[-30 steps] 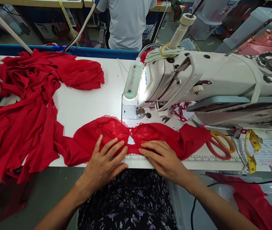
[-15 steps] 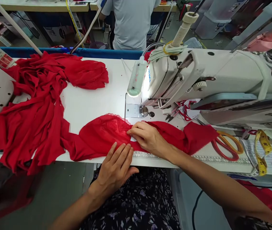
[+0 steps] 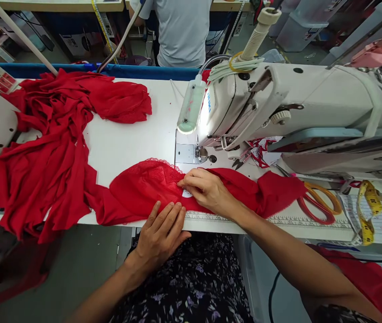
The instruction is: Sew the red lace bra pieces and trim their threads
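Observation:
A red lace-edged garment piece (image 3: 143, 188) lies on the white table in front of the sewing machine (image 3: 265, 107). My left hand (image 3: 164, 231) rests flat on its near edge, fingers stretched out and thumb apart. With closed fingertips, my right hand (image 3: 207, 188) pinches the red fabric near the middle, beside a small white gap. To the right, the red cloth runs on under and past my right wrist. Behind the hands is the metal needle plate (image 3: 187, 154), with no cloth on it.
A large heap of red fabric (image 3: 56, 134) covers the table's left side. Right of my hands lie orange- and red-handled scissors (image 3: 322, 204), a yellow tape measure (image 3: 367, 215) and small snips (image 3: 241, 159). A lamp (image 3: 191, 107) hangs by the machine head. A person (image 3: 182, 33) sits beyond the table.
Both hands keep nearly the same places on the red garment piece. The view has shifted slightly; nothing has plainly been taken up or let go.

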A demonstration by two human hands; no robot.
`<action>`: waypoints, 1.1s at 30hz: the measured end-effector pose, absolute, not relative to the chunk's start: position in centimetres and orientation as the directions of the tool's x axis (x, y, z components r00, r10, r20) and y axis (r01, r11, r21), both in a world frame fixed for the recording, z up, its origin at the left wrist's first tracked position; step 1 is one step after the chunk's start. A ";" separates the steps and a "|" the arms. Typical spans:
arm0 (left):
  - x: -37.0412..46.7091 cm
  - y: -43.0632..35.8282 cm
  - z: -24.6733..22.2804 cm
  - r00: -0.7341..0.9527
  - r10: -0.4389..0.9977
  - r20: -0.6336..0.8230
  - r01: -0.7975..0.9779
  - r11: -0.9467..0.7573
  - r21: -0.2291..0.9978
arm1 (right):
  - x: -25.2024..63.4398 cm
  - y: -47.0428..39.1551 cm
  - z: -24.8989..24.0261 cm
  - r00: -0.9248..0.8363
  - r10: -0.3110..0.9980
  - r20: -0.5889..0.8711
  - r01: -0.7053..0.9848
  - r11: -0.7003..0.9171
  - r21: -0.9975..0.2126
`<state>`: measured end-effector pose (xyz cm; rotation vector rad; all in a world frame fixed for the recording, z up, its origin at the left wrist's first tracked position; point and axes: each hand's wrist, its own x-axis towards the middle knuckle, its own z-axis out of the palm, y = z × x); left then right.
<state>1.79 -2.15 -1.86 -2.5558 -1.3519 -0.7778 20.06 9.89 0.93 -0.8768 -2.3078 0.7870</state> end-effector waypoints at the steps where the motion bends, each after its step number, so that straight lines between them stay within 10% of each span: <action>1: 1.8 -2.1 -1.7 0.461 0.724 0.512 0.802 -0.587 0.107 | 20.0 9.9 0.9 -0.637 0.719 0.277 0.396 0.614 -0.683; 9: 2.2 -0.8 0.0 0.418 0.796 0.438 0.794 -0.554 0.249 | 20.6 10.8 2.0 -0.622 0.745 0.240 0.386 0.559 -0.734; 19: 2.0 -1.0 0.0 0.324 0.866 0.381 0.833 -0.452 0.318 | 19.4 11.3 2.1 -0.578 0.801 0.156 0.683 0.580 -0.445; 33: 3.5 0.5 0.5 0.449 0.698 0.558 0.876 -0.467 -0.121 | 17.8 11.0 0.5 -0.532 0.829 0.171 0.784 0.558 -0.272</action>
